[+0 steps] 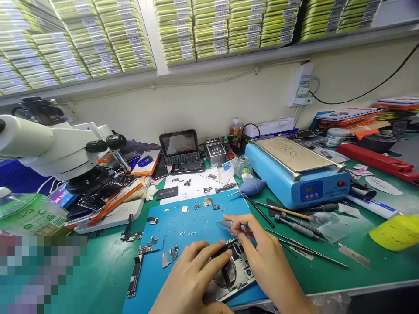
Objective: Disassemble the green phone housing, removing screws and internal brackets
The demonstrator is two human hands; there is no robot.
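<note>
A phone housing (241,265) lies tilted at the near edge of the blue work mat (178,283), its inside facing up with a dark round patch in it. My left hand (196,270) grips the housing, its fingers bent over the upper left part. My right hand (258,248) pinches a small grey screwdriver (226,223) just above the housing's far edge, the thin tip pointing left and touching nothing I can make out. Tiny screws and small phone parts (185,209) are spread over the mat. A long logic board (135,272) lies along its left edge.
A blue heating plate machine (294,174) stands at the back right. Tweezers (314,253), screwdrivers (296,224) and a blue air blower (253,186) lie right of the mat. A microscope (75,148) overhangs the left side, near a green plastic bottle (31,213). A battery (166,192) lies behind.
</note>
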